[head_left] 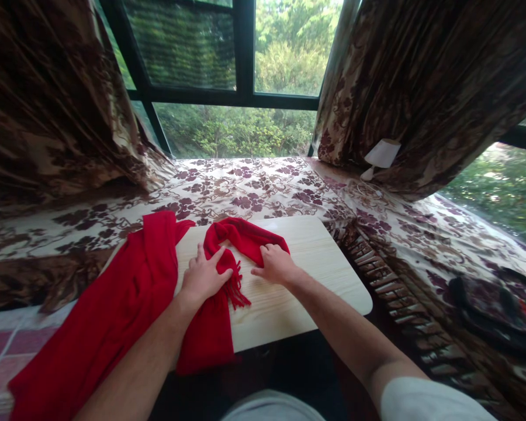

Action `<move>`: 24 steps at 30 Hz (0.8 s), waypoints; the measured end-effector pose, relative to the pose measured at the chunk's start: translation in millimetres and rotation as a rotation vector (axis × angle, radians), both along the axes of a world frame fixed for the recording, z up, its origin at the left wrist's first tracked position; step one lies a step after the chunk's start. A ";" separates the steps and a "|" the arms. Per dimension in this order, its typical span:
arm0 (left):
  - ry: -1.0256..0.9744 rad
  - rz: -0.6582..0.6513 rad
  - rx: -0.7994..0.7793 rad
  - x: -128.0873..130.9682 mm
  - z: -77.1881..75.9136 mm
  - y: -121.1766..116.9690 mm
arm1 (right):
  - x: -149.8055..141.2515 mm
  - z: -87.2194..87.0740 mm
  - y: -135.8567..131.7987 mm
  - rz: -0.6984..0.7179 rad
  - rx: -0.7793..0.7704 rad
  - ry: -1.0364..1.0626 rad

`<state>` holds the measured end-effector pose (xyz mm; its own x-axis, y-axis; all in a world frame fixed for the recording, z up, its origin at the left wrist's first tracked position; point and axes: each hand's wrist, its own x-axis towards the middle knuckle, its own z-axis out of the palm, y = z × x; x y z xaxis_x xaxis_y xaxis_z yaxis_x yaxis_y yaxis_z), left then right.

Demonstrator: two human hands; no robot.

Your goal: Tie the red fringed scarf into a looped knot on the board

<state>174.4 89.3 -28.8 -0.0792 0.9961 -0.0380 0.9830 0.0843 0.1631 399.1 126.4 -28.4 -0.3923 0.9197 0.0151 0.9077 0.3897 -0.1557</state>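
Red scarf [245,234]: where does it lie?

On the pale wood-grain counter [328,257]. It bends near the far edge, and a flat panel reaches the near edge. Fringe [236,289] lies between the two hands.

State of left grip [204,276]?

Fingers spread, palm down on the scarf, just left of the fringe.

And right grip [278,263]?

Fingers bent over the scarf's right-hand bend, thumb pointing left. Pinching or only resting: cannot tell.

Other red material?

Yes. Red cloth [135,298] covers the counter's left edge and runs down past the near left corner. Whether it joins the scarf, cannot tell.

Surroundings?

Flowered cover [249,181] past the far edge. Small white-shaded lamp [382,153] beyond the far right corner, beside a patterned curtain [421,76]. Window [289,64] behind, greenery outside. Dark object [486,321] well right of the near right corner; identity unclear.
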 end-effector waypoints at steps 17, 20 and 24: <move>-0.887 0.167 -0.036 -17.9 -29.6 23.2 | 16.3 24.9 8.6 -0.150 -0.806 1.041; -1.153 0.378 0.078 -7.4 -35.5 25.8 | 10.6 25.5 1.1 -0.034 -1.082 1.580; -1.182 0.492 0.223 7.9 -37.1 27.1 | -9.2 11.1 -11.0 0.051 -1.198 1.724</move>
<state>182.3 116.4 -65.9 -0.4687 0.8660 -0.1742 0.1084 0.2521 0.9616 389.9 115.4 -17.3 -0.6512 0.7446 -0.1470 -0.4036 -0.5037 -0.7638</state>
